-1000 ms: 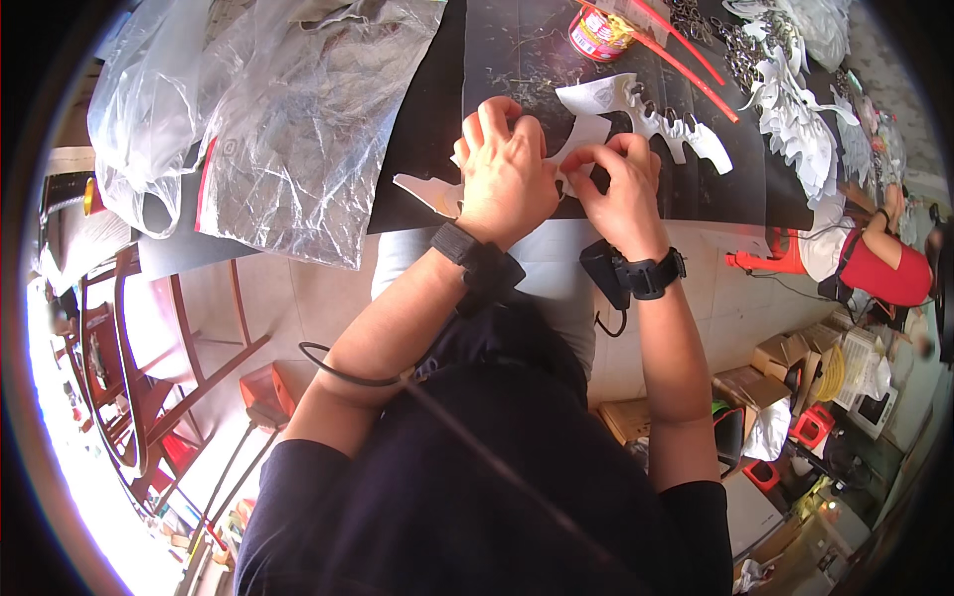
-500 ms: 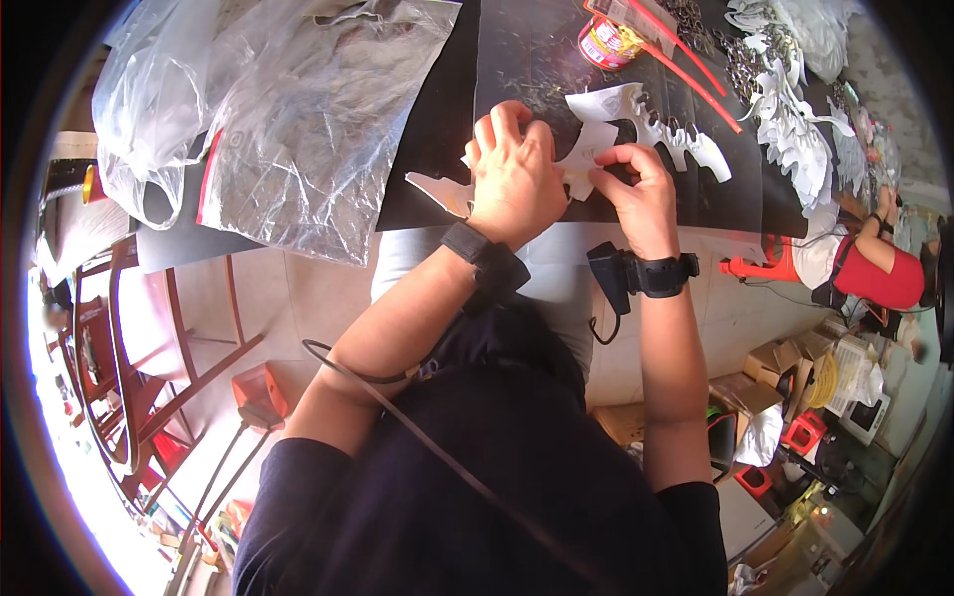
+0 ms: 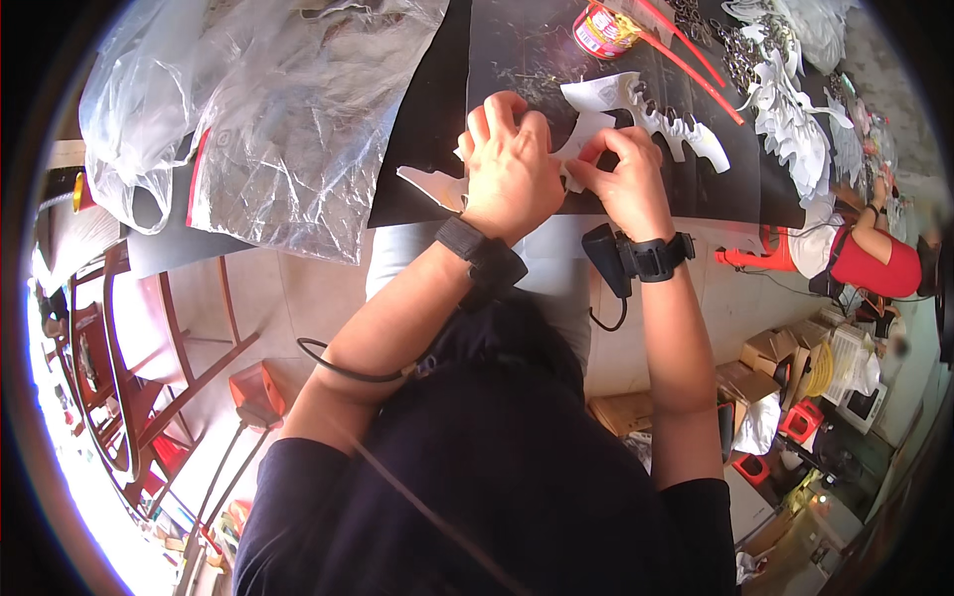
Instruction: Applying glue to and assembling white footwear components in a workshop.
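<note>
A white cut-out paper card (image 3: pixel 586 127) lies on the dark table mat under both hands. My left hand (image 3: pixel 512 171) is curled over it with bent fingers pressing its edge; part of the grip is hidden beneath the palm. My right hand (image 3: pixel 628 184) pinches thumb and forefinger together at the card's near edge, beside the left fingers. What is between those fingertips is too small to tell. Left of my left hand, a pointed white card (image 3: pixel 432 186) sticks out. Just beyond my right hand lies a white card strip with a jagged edge (image 3: pixel 604 93), with small dark metal bits along it.
Clear plastic bags (image 3: pixel 288 139) cover the table's left. Farther back stand a pink-and-yellow tub (image 3: pixel 602 34) and red sticks (image 3: pixel 691 74). Jagged white cards (image 3: pixel 788 129) and metal bits pile up at right. A person in red shorts (image 3: pixel 874 260) sits on the right. Wooden chairs (image 3: pixel 169 328) stand left.
My right hand has moved slightly left and up, closer to my left hand, its fingertips now at the card's near edge. My left hand stays curled over the card. The whole view has shifted slightly.
</note>
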Demonstrator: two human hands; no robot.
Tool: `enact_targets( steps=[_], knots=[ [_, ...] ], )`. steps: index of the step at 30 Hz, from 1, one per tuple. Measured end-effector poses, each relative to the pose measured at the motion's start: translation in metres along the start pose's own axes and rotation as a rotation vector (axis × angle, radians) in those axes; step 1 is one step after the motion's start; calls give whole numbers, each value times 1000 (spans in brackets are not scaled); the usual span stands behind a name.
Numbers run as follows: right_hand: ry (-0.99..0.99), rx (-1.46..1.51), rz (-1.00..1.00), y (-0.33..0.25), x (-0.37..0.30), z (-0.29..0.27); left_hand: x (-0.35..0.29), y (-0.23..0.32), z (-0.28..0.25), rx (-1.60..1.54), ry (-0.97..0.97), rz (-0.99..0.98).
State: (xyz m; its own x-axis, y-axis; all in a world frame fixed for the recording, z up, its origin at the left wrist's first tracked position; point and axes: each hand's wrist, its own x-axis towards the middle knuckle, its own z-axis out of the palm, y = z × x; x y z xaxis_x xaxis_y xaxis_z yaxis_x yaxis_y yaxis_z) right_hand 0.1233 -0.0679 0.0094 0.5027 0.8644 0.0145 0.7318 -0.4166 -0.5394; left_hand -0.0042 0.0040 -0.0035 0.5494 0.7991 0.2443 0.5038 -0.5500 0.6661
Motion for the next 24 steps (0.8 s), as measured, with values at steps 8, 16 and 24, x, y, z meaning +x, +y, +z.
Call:
enact_targets(
  steps=[8,16,24],
  knots=[
    [11,14,-9,1,-1,0,0,0,0,-8,-7,-10],
    [-19,17,8,4,-1,0,0,-1,-4,3,-84,5],
    [-3,38,35,1,-3,0,1,-2,-10,-74,-9,80]
  ],
)
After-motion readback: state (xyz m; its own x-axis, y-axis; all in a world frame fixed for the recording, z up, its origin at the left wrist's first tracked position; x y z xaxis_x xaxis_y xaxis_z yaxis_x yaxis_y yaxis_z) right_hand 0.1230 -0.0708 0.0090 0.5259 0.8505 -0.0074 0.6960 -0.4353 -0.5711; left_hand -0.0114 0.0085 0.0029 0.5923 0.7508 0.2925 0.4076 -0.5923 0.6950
